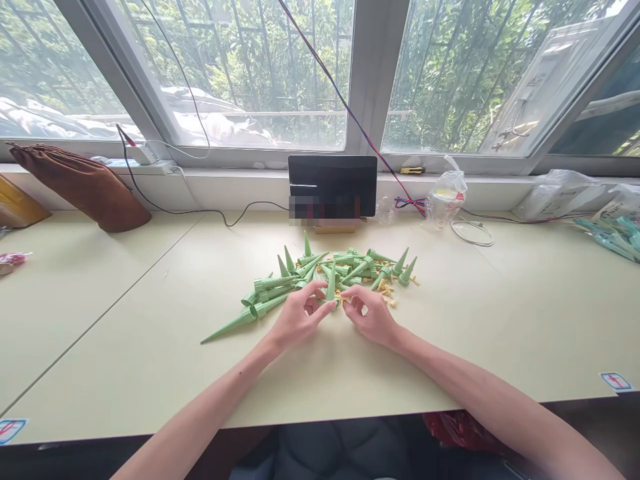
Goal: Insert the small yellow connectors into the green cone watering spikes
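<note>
My left hand point(299, 312) is closed on a green plastic plant watering spike point(331, 283), held with its point up. Close to the spike's base, the fingertips of my right hand point(369, 315) pinch a small yellow plastic piece point(344, 299). Whether the two parts touch is hard to make out. Behind both hands spreads a pile of green spikes point(273, 292), most lying flat and several standing point up. Small yellow pieces point(385, 288) lie loose at the right of the pile.
A dark-screened tablet point(333, 187) stands behind the pile. On the pale table point(125, 373), a brown bag point(85, 190) lies at left. A plastic bag with a cup point(447, 195), a coiled white cable point(473, 233) and teal items point(615, 237) are at right. A yellow cutter point(413, 171) rests on the sill.
</note>
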The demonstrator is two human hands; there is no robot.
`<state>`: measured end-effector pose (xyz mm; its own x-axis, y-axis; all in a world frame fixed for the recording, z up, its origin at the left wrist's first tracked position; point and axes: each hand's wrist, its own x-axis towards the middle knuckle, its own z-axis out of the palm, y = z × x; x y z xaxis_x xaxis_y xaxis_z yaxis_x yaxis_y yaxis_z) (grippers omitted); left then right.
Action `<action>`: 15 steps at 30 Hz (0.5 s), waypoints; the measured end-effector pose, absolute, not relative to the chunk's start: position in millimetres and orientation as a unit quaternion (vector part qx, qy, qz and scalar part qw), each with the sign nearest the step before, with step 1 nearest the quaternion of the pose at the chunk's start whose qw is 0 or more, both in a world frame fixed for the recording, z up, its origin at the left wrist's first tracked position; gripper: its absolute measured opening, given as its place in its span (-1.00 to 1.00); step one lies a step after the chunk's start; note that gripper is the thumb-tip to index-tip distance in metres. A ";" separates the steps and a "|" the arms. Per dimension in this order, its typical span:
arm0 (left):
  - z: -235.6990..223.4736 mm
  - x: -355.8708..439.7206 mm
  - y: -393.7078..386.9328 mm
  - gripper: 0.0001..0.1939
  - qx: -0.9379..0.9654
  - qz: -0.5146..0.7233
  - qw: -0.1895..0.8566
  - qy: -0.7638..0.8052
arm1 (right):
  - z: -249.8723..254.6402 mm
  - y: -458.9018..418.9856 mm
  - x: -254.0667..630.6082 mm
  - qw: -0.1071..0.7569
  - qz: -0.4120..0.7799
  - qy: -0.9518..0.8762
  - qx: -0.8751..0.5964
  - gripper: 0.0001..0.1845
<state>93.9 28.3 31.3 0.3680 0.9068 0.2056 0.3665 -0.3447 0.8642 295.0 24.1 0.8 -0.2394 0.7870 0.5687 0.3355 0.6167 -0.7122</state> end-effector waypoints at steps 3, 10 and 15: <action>30.7 93.6 28.6 -0.63 0.742 0.357 0.368 0.432 | -0.2 23.5 295.1 0.493 0.229 -0.752 -0.372 -0.87; 30.6 93.3 28.8 -0.64 0.750 0.352 0.358 0.431 | -2.7 24.7 295.0 0.493 0.232 -0.752 -0.370 -0.88; 29.1 92.9 29.4 -0.64 0.753 0.352 0.353 0.429 | -3.4 25.6 295.3 0.491 0.232 -0.753 -0.372 -0.88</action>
